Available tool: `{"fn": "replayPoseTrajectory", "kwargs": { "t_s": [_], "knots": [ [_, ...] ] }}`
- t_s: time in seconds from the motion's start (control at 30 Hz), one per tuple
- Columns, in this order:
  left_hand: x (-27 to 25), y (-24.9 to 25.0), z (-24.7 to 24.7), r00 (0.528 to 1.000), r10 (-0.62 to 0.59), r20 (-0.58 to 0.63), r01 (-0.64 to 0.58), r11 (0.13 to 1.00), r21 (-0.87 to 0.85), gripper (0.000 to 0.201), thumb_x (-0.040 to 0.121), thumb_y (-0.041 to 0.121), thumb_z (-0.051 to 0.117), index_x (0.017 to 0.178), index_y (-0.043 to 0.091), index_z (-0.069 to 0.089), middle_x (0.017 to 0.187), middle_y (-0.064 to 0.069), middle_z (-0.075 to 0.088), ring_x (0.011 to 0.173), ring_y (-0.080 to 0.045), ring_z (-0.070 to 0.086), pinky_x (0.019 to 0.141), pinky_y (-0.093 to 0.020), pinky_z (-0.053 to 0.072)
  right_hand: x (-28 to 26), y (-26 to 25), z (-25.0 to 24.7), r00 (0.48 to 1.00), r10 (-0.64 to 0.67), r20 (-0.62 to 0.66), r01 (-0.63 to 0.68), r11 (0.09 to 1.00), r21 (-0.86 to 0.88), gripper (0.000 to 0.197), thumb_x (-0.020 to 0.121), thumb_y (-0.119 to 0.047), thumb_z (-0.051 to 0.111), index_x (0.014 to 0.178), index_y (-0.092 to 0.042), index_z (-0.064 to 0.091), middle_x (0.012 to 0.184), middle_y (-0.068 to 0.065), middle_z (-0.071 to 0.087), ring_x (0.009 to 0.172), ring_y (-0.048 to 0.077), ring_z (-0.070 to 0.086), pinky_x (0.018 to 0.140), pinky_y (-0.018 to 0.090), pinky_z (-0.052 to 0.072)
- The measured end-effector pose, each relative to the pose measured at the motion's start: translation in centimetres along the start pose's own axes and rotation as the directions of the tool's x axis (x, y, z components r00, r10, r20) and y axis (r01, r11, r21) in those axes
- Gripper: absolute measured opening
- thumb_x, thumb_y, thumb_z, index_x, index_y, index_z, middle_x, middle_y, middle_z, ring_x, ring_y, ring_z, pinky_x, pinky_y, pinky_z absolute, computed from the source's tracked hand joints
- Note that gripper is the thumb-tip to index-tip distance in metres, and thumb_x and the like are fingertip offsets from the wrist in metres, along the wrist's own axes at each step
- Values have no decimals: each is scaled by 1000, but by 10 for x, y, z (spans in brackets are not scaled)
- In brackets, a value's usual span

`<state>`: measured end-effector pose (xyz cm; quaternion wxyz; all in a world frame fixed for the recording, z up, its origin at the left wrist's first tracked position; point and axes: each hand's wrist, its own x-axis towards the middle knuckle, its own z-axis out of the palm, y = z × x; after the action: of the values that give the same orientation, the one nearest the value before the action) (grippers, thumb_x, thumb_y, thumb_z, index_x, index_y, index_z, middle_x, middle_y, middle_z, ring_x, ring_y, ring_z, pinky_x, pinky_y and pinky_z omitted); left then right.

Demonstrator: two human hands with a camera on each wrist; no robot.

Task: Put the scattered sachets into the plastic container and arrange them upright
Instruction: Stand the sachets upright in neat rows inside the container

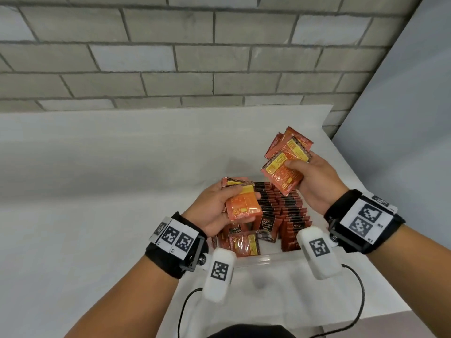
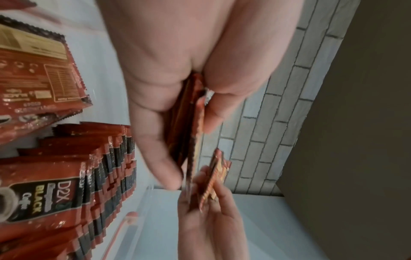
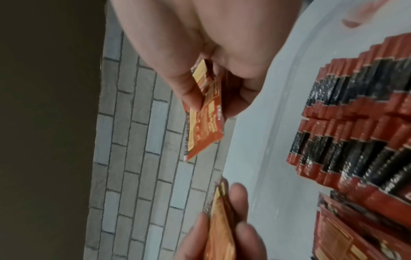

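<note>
head view, left hand [image 1: 214, 211]: curled round a small stack of orange-red sachets [image 1: 242, 206], thumb on top, held just above the container's near left part.
head view, right hand [image 1: 314, 184]: gripping a fanned bunch of sachets [image 1: 284, 164], thumb across the front one, held up over the far right side of the container, a bit higher than the left bunch.
head view, container [image 1: 266, 261]: clear plastic, sitting on the white table [image 1: 97, 191] right in front of the body, near rim showing between the two wrist cameras.
head view, stored sachets [image 1: 288, 211]: packed upright in rows, black-and-red tops showing; a couple at the near left end [image 1: 244, 243] leaning or loose, not lined up.
head view, background: grey brick wall [image 1: 170, 57] behind the table.
left wrist view, left hand [image 2: 177, 79]: fingers and thumb clamped on the stack [image 2: 189, 123], seen edge-on.
left wrist view, rest: right hand [image 2: 213, 219] lower down with its own bunch [image 2: 217, 177], upright rows [image 2: 106, 172] off to the left, front pack reading "d2x black".
right wrist view, right hand [image 3: 211, 52]: thumb and fingers pinching the bunch [image 3: 206, 116], one pack sticking out past the fingertips.
right wrist view, rest: left hand [image 3: 235, 232] at the bottom with its stack [image 3: 220, 228], rows [image 3: 355, 123] in the clear tub on the right.
</note>
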<state>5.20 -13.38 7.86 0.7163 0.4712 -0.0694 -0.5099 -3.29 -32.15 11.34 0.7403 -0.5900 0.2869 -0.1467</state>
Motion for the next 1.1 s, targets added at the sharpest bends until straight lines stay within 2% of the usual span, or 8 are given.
{"fn": "replayPoseTrajectory", "kwargs": {
  "t_s": [0.17, 0.27, 0.37, 0.47, 0.63, 0.8, 0.9, 1.1],
  "knots": [
    [8, -1, 0, 996, 19, -81, -23, 999, -43, 26, 100, 17, 43, 123, 12, 55, 105, -16, 70, 85, -31, 70, 66, -50, 59, -21, 7, 15, 964, 121, 238, -34, 940, -339, 23, 92, -2, 52, 106, -19, 57, 98, 1, 72, 93, 19, 68, 85, 34, 53],
    [13, -6, 8, 998, 12, -54, -15, 998, -59, 37, 99, 26, 45, 131, 10, 52, 117, -20, 65, 94, -33, 67, 79, -56, 54, -26, 13, 27, 956, 129, 264, 29, 853, -521, 23, 93, -4, 50, 103, -24, 53, 101, 4, 69, 94, 18, 67, 87, 36, 54],
    [15, -10, 15, 1000, -2, -12, 1, 996, -89, 50, 90, 31, 55, 134, 9, 50, 119, -19, 64, 99, -31, 66, 86, -51, 53, -24, 11, 29, 945, 170, 280, 31, 804, -594, 23, 95, -11, 48, 113, -24, 47, 105, 2, 65, 95, 16, 65, 86, 32, 54],
    [19, -13, 17, 999, 20, 39, -17, 996, -90, 53, 85, 17, 59, 135, 6, 48, 109, -17, 66, 89, -26, 68, 78, -41, 57, -23, 12, 29, 925, 206, 318, 53, 760, -647, 30, 96, -19, 48, 124, -26, 38, 107, -4, 61, 95, 12, 63, 84, 28, 53],
    [22, -9, 13, 999, -36, -2, 35, 995, -91, 46, 83, 18, 60, 127, 6, 54, 102, -16, 69, 84, -27, 69, 80, -44, 55, -19, 16, 20, 967, 40, 251, 197, 509, -838, 54, 91, -36, 58, 139, -28, 37, 125, -2, 40, 121, 14, 41, 103, 35, 39],
    [20, -12, 15, 999, -38, -19, 35, 990, -139, 42, 90, 15, 55, 130, 3, 52, 122, -24, 62, 101, -35, 64, 87, -51, 51, -33, 20, 17, 909, -287, 302, 413, 518, -749, 56, 83, -33, 69, 132, -26, 43, 114, -7, 37, 111, 7, 41, 95, 23, 39],
    [21, -12, 16, 1000, -23, 2, 23, 984, -178, 54, 80, 17, 60, 132, 2, 52, 128, -26, 58, 107, -36, 61, 90, -51, 49, -33, 20, 14, 896, -294, 332, 442, 521, -730, 56, 79, -29, 75, 128, -24, 48, 101, -7, 44, 95, 9, 50, 80, 19, 45],
    [20, -9, 6, 1000, -19, -14, 16, 979, -202, 48, 79, 15, 61, 125, 5, 54, 115, -23, 66, 95, -36, 68, 72, -51, 58, -22, 21, 0, 936, -279, 216, 342, 567, -750, 28, 88, -23, 66, 115, -21, 58, 90, -9, 57, 83, 11, 58, 68, 16, 47]
  ]
}}
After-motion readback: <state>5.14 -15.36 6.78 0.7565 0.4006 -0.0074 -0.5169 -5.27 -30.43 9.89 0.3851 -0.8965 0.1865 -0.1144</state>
